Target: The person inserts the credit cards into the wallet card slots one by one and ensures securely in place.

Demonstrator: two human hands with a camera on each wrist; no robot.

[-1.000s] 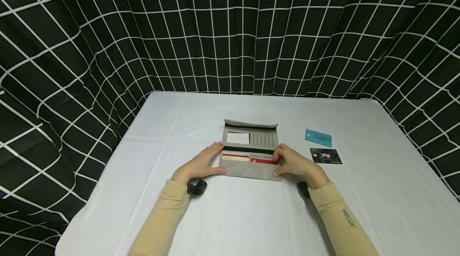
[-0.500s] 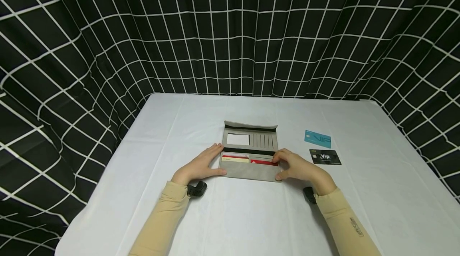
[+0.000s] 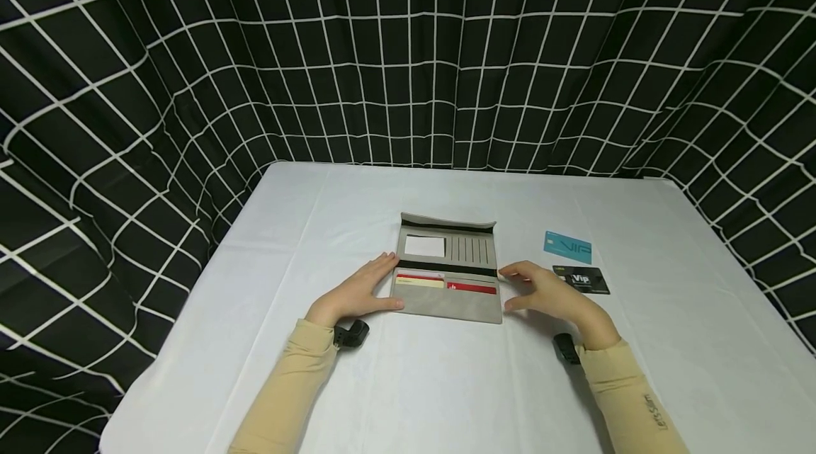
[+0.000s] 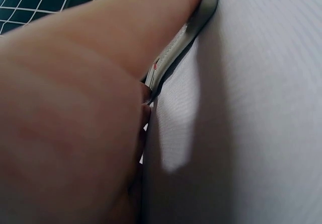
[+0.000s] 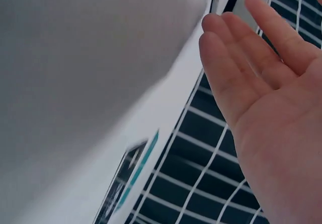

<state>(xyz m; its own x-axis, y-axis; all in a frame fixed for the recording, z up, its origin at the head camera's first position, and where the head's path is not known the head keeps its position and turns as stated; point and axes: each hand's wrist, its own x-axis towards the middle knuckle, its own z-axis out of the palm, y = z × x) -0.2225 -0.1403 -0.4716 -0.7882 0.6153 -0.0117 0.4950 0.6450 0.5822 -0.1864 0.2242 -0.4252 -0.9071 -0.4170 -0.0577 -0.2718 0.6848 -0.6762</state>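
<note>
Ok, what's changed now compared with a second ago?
The right hand has come off the red card and shifted right, to the right edge of the wallet. The left hand stays at its left edge; the blue card and black card haven't moved.

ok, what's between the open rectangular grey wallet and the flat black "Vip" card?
The person's right hand, in the head view. It spans from beside the wallet to the card, above white cloth. Wallet contact: can't tell.
</note>
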